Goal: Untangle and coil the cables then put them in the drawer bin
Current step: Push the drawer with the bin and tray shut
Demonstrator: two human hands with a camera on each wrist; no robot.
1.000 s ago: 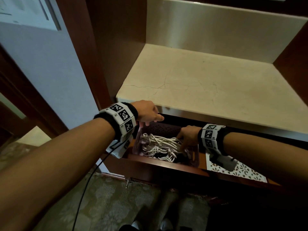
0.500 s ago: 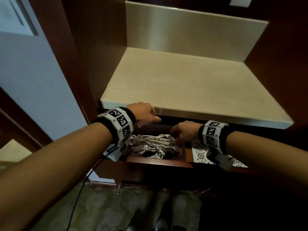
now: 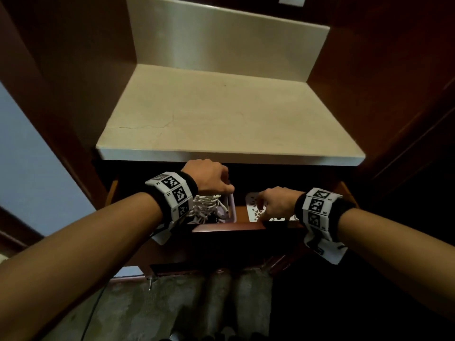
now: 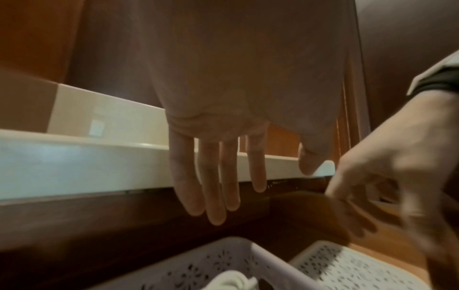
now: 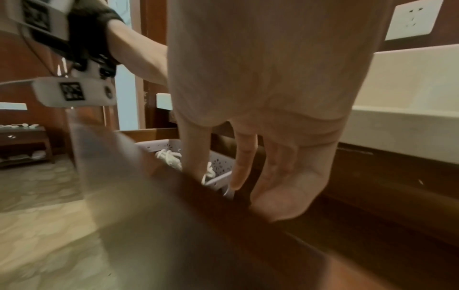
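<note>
The white coiled cables lie bundled inside a pale perforated plastic bin, which sits at the left end of the dark wooden drawer pulled out beneath a cream stone countertop. The left hand hangs above the bin; the left wrist view shows its fingers straight and pointing down, holding nothing, with the cables below the fingertips and apart from them. The right hand is further right, over the drawer's front edge and a white patterned mat on the drawer floor beside the bin. In the right wrist view its fingers are loosely extended downward with the thumb near the wooden front; whether they press on the wood cannot be told through the blur. The cables lie beyond and to the left of these fingers, not touched by them. A white wall socket is mounted above the countertop
</note>
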